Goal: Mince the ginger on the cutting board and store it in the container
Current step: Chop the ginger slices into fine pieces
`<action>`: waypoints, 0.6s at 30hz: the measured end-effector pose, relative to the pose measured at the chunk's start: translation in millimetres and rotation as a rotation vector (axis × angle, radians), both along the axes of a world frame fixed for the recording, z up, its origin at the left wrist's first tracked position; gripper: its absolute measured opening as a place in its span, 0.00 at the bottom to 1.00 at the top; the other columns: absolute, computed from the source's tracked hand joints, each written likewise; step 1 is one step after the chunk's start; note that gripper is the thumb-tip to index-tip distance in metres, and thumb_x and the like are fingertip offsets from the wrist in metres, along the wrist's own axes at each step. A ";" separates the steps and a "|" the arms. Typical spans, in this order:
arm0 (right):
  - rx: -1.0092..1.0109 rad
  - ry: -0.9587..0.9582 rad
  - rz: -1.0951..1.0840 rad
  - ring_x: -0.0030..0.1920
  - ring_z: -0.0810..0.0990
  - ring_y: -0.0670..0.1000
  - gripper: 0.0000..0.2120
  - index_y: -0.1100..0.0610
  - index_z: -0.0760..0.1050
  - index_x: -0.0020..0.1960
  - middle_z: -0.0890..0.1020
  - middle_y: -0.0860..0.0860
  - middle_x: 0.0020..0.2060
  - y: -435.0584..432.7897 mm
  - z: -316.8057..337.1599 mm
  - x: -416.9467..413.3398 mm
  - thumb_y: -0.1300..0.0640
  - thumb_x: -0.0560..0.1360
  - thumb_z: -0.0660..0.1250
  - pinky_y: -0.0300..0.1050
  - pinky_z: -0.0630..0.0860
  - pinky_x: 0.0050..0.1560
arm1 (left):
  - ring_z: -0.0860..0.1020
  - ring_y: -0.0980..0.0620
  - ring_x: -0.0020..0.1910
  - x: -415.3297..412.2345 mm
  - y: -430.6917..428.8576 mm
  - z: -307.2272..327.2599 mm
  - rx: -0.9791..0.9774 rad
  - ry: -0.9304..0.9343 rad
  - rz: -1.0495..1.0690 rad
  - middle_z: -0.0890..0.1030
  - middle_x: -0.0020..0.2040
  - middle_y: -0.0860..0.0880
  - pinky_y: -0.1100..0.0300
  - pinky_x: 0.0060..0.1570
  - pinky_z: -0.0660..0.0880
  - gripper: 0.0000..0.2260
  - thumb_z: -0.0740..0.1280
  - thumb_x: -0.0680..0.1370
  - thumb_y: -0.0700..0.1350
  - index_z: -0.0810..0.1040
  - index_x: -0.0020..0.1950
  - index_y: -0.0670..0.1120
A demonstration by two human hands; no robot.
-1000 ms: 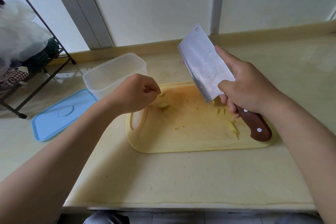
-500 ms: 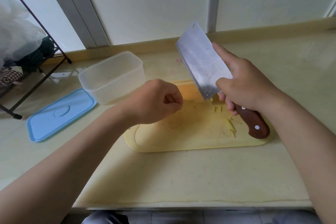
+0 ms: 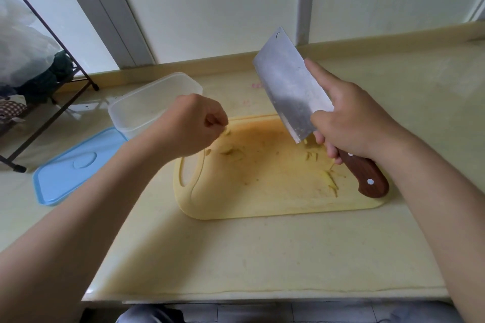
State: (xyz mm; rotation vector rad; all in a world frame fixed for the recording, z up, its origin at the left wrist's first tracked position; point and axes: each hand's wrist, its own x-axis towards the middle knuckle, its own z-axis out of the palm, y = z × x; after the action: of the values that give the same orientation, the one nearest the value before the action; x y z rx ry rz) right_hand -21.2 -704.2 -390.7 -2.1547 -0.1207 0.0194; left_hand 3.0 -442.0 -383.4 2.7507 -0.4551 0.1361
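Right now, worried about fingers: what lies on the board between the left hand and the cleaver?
Head view: only stained cutting board, with a few ginger slivers near the left hand; nothing else before the cleaver.

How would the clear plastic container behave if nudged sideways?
Probably light: the container looks thin-walled, translucent and empty, so it may slide easily on the smooth counter. Its wide, low shape makes tipping unlikely. Walls would likely flex when squeezed.

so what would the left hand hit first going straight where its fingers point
Probably the pale ginger slivers on the yellow plastic cutting board, just below its curled fingers; height is unclear.
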 end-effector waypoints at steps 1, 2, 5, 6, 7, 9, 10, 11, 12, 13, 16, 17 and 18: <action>0.000 -0.001 0.002 0.23 0.76 0.51 0.43 0.27 0.51 0.80 0.81 0.56 0.34 0.4 0.1 -0.2 0.65 0.76 0.56 0.45 0.77 0.26 | 0.76 0.66 0.37 2.3 4.3 -2.0 0.025 -0.001 0.029 0.81 0.40 0.56 0.79 0.34 0.69 0.06 0.71 0.78 0.39 0.85 0.51 0.47; -0.002 -0.001 0.004 0.23 0.76 0.51 0.43 0.27 0.51 0.80 0.81 0.56 0.35 0.9 0.1 -0.3 0.65 0.76 0.56 0.45 0.77 0.26 | 0.76 0.65 0.38 4.2 7.6 -4.8 0.041 0.005 0.057 0.82 0.42 0.55 0.77 0.33 0.69 0.06 0.70 0.78 0.39 0.85 0.52 0.47; -0.013 -0.003 0.010 0.23 0.76 0.52 0.44 0.28 0.51 0.80 0.81 0.56 0.35 1.9 -0.5 -0.3 0.66 0.76 0.56 0.45 0.77 0.25 | 0.76 0.61 0.39 8.4 13.5 -13.3 0.051 0.020 0.102 0.83 0.44 0.53 0.75 0.35 0.66 0.07 0.70 0.78 0.40 0.85 0.53 0.47; -0.016 -0.003 0.012 0.23 0.76 0.52 0.44 0.28 0.51 0.80 0.81 0.56 0.35 2.3 -0.8 -0.2 0.66 0.76 0.56 0.45 0.77 0.25 | 0.76 0.61 0.39 9.1 14.3 -15.0 0.050 0.019 0.108 0.82 0.44 0.53 0.75 0.36 0.66 0.07 0.69 0.78 0.40 0.85 0.54 0.47; -0.020 -0.003 0.014 0.23 0.76 0.52 0.44 0.28 0.51 0.80 0.81 0.56 0.35 2.7 -1.2 -0.3 0.66 0.76 0.56 0.45 0.77 0.25 | 0.75 0.61 0.38 9.8 15.2 -16.4 0.047 0.017 0.109 0.81 0.44 0.53 0.75 0.36 0.66 0.08 0.69 0.78 0.40 0.85 0.55 0.47; -0.031 -0.002 0.016 0.22 0.76 0.52 0.43 0.28 0.51 0.80 0.81 0.55 0.35 2.9 -1.7 -0.3 0.66 0.76 0.56 0.45 0.77 0.25 | 0.76 0.62 0.38 10.7 16.1 -19.1 0.034 0.017 0.101 0.82 0.44 0.53 0.75 0.37 0.67 0.09 0.69 0.78 0.39 0.84 0.56 0.47; -0.035 -0.002 0.018 0.22 0.77 0.52 0.43 0.28 0.51 0.80 0.81 0.54 0.36 2.7 -1.8 -0.2 0.66 0.77 0.56 0.45 0.77 0.25 | 0.76 0.63 0.39 10.8 16.4 -20.1 0.028 0.019 0.092 0.82 0.44 0.53 0.76 0.38 0.67 0.10 0.69 0.78 0.39 0.84 0.57 0.47; -0.037 -0.001 0.019 0.22 0.77 0.52 0.43 0.28 0.51 0.80 0.80 0.53 0.37 2.6 -1.8 -0.1 0.65 0.77 0.56 0.45 0.77 0.25 | 0.77 0.63 0.39 10.6 16.2 -21.0 0.024 0.023 0.082 0.83 0.44 0.53 0.76 0.38 0.67 0.10 0.69 0.78 0.39 0.84 0.57 0.48; -0.039 -0.001 0.021 0.23 0.77 0.52 0.43 0.28 0.51 0.80 0.79 0.52 0.38 2.4 -1.9 0.2 0.65 0.77 0.56 0.45 0.77 0.26 | 0.77 0.63 0.39 10.3 16.3 -21.4 0.021 0.029 0.072 0.83 0.44 0.54 0.77 0.39 0.68 0.10 0.69 0.78 0.39 0.84 0.58 0.48; -0.042 -0.003 0.022 0.23 0.77 0.52 0.43 0.28 0.51 0.80 0.78 0.50 0.39 2.2 -2.0 0.4 0.65 0.77 0.56 0.45 0.77 0.26 | 0.77 0.63 0.39 10.1 15.7 -21.9 0.019 0.036 0.065 0.82 0.44 0.55 0.78 0.39 0.67 0.10 0.68 0.78 0.39 0.84 0.57 0.49; -0.051 -0.005 0.025 0.23 0.77 0.52 0.43 0.27 0.51 0.80 0.78 0.49 0.40 1.7 -2.8 1.2 0.65 0.76 0.55 0.46 0.77 0.26 | 0.79 0.61 0.42 10.8 13.7 -21.0 -0.010 0.045 0.088 0.83 0.44 0.55 0.77 0.40 0.68 0.11 0.67 0.78 0.38 0.85 0.57 0.49; -0.053 -0.006 0.027 0.22 0.77 0.52 0.43 0.27 0.51 0.80 0.77 0.48 0.40 1.7 -3.3 1.3 0.65 0.76 0.55 0.46 0.77 0.26 | 0.80 0.59 0.43 11.3 13.4 -20.4 -0.021 0.042 0.099 0.84 0.44 0.54 0.76 0.40 0.69 0.12 0.66 0.78 0.38 0.85 0.56 0.49; -0.056 -0.007 0.029 0.22 0.77 0.52 0.43 0.27 0.50 0.80 0.76 0.47 0.40 1.5 -3.6 1.5 0.65 0.76 0.55 0.46 0.78 0.26 | 0.81 0.58 0.44 11.9 13.1 -19.5 -0.027 0.038 0.104 0.84 0.45 0.54 0.75 0.41 0.70 0.12 0.66 0.77 0.38 0.85 0.56 0.49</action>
State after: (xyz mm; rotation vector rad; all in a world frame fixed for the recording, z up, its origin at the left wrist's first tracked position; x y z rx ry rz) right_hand -19.7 -702.6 -394.3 -2.2094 -0.1572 0.0326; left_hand 14.9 -429.0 -403.0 2.7454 -0.2979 0.1142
